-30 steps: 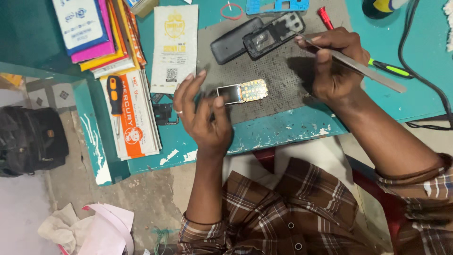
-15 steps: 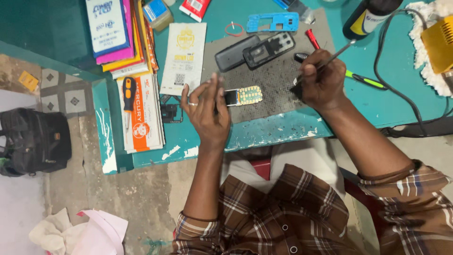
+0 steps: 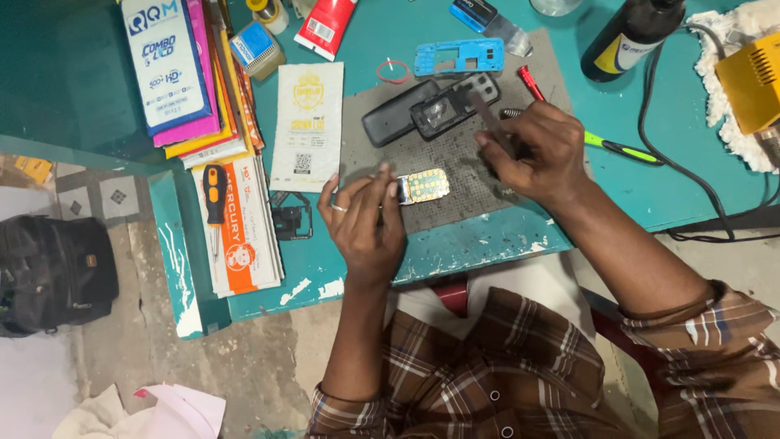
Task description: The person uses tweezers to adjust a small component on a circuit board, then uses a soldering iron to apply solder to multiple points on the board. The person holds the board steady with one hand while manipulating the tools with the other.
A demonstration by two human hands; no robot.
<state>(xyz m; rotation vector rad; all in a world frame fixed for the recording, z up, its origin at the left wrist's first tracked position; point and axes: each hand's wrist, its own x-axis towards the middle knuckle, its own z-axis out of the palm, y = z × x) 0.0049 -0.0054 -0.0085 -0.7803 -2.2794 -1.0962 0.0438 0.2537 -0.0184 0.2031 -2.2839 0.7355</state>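
1. Keypad board, small w/ gold contacts, sits on the grey work mat near its front edge; my left hand pinches its left end betw thumb & fingertips, palm side down, ring on one finger
2. Right hand is further back on the mat, fingers curled tight round a thin metal tool, prob tweezers; the tip points up-left toward the dark phone frame. Can't tell if the tip touches it, that bit is blurred
3. Black back cover lies just left of the frame, touching or overlapping it, both at the mat's rear
4. Blue phone frame lies past the mat's back edge, red rubber band just to its left
5. Red-handled tool pokes out behind my right hand; green-handled screwdriver sticks out to the right of the knuckles, on the teal table
6. Left of the mat: cream packet, then a stack of flat spare-part packs, orange-black screwdriver lying on the white-orange pack
7. Small black bracket part lies on the table just left of my left hand, not touching
8. Far right: dark bottle, black cable, yellow box on a white cloth
9. Floor, left: black bag
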